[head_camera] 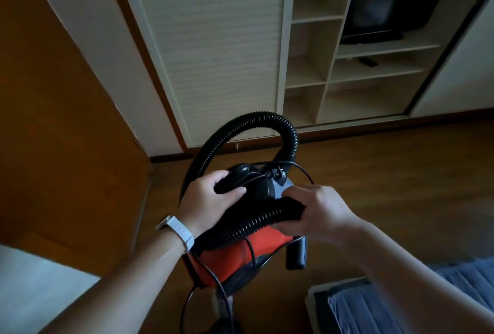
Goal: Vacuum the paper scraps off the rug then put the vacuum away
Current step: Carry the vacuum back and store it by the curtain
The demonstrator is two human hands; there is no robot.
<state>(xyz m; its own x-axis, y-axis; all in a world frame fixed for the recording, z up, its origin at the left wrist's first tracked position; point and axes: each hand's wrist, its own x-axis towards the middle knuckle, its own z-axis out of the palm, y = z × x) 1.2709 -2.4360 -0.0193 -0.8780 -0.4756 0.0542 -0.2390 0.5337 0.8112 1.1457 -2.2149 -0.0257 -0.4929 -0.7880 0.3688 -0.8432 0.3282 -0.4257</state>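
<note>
Wood floor [387,173], wardrobe [213,66] with open shelves behind. Red vacuum [235,256] at centre, between both hands, in front of wardrobe. Left hand [208,197]: fingers curled round black top handle, thumb across it; white watch [184,234] on wrist. Right hand [318,210]: fingers and thumb wrapped round end of black hose [256,222], rest of hose looped over top.

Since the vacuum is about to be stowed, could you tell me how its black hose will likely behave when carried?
The ribbed hose probably flexes easily: it arches in a loose loop above the vacuum. It may spring outward if released, since the right hand grips its end against the body. Likely light: the loop holds itself up.
</note>
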